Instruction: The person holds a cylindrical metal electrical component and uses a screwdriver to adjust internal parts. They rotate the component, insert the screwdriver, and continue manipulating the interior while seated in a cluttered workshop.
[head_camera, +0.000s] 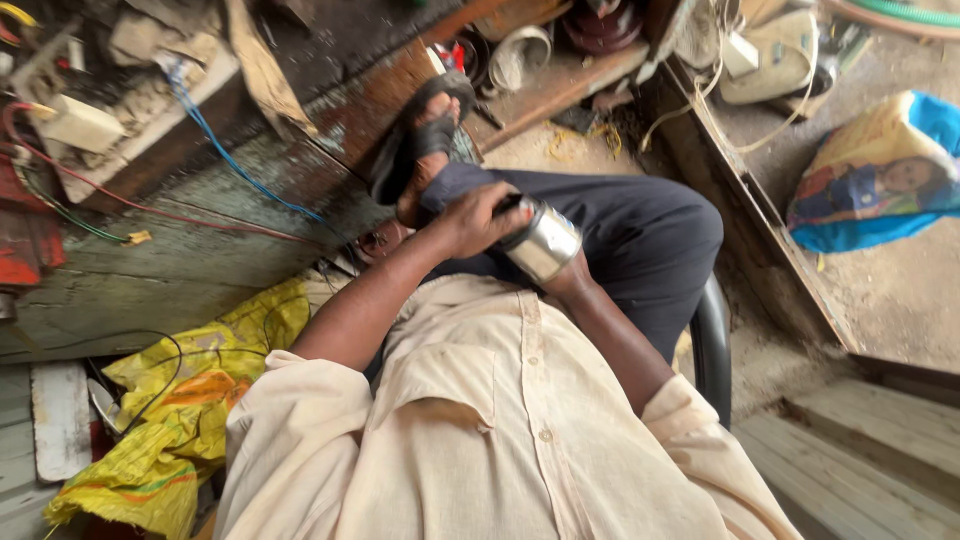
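The shiny metal cylinder (543, 241) lies tilted over the person's lap, between both hands, close to the body so that it stays steady above the dark trousers (640, 240). The left hand (478, 220) is closed over its upper end with fingers curled around it, while the right hand (572, 283) supports it from below; how tightly that hand closes cannot be told, because the cylinder hides it. One foot in a black sandal (420, 135) rests against the worn wooden bench (200, 250), and a yellow sack (190, 400) lies beside the person.

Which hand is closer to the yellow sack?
Left. The left hand grips the top of the shiny metal cylinder, on the side toward the yellow sack. The right hand holds the cylinder from below, on the side away from the sack.
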